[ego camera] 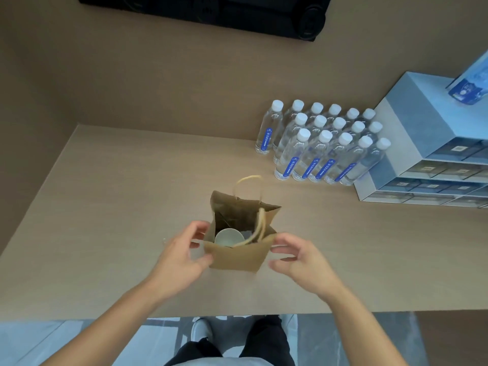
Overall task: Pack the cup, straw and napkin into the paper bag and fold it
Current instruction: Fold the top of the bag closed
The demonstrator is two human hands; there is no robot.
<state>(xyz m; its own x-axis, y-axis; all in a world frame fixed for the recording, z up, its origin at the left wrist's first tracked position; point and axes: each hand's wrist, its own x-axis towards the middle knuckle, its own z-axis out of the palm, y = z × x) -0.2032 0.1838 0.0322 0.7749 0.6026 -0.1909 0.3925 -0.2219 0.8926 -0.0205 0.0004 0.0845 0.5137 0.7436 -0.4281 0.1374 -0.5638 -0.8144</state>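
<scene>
A brown paper bag (239, 256) stands upright and open-mouthed on the beige table (105, 207). Inside it I see the pale cup (228, 237) from above, with something grey beside it. One twine handle (248, 180) stands up at the far side; the near handle droops into the bag. My left hand (182, 257) pinches the bag's left top corner. My right hand (295, 260) is at the right top corner, fingers curled and touching the edge. No straw shows clearly; a small clear item (164, 241) lies left of my left hand.
Several water bottles (322, 149) with white caps stand in rows at the back right. Stacked light-blue boxes (422, 154) sit to their right. A dark device (211, 11) hangs on the wall above. The table's front edge runs below my wrists.
</scene>
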